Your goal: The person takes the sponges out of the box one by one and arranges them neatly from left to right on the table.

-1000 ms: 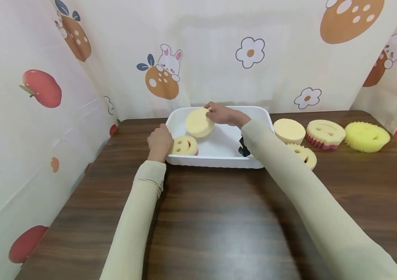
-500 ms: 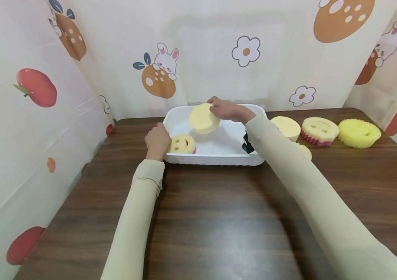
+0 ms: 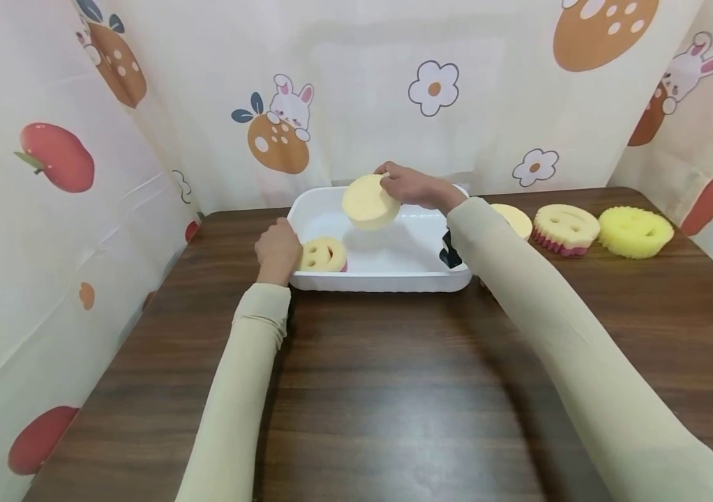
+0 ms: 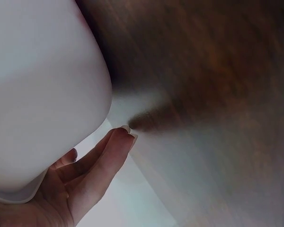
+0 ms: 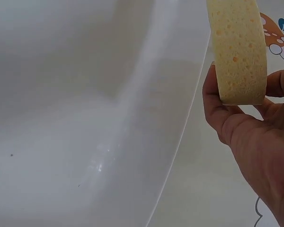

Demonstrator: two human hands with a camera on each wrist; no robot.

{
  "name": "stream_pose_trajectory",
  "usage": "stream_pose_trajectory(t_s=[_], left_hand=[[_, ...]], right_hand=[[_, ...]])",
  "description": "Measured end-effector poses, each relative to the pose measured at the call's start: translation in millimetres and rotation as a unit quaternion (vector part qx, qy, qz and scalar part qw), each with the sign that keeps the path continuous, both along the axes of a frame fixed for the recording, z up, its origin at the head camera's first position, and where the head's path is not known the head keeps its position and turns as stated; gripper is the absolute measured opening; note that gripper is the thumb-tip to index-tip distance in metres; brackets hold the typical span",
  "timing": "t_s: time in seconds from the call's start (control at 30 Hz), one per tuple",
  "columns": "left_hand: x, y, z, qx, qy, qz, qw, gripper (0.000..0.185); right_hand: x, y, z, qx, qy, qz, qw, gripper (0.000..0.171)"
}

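Observation:
In the head view a white tray stands at the back of the table. My left hand holds its left rim; in the left wrist view that hand's fingers lie along the outer wall, the thumb hidden. My right hand pinches a round, pale yellow sponge by its right edge, tilted above the tray's back left part. The right wrist view shows the sponge edge-on between thumb and fingers. A smiley-face sponge with a pink underside sits in the tray's front left corner.
Right of the tray stand a plain round sponge, partly behind my sleeve, a scalloped smiley sponge with a pink base and a bright yellow smiley sponge. A printed curtain rises right behind the tray. The wooden table extends in front.
My right hand has raised the round sponge from low in the tray and shifted it a little right. My left hand has stayed on the rim. The head view has swung slightly right.

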State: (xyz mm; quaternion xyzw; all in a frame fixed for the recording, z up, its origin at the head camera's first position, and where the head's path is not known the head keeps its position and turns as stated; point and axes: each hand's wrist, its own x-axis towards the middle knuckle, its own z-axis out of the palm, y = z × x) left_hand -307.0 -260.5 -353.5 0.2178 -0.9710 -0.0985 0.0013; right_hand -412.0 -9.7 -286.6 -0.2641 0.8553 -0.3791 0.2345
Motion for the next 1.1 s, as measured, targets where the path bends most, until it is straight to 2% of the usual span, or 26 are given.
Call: stream_pose_trajectory(t_s=[0.47,1.1], left_hand=[[1.9,-2.1,-0.5,0.002,0.006,-0.006,1.0000,0.040],[3.4,-0.2,2.0,0.007,0.005,-0.009,0.9999,0.039]], right_hand=[[6.0,13.6,-1.6,-0.036,0.013,-0.013,0.999,0.047],[16.7,50.8,3.0,-0.070,0.037,-0.065,0.995,0.047]])
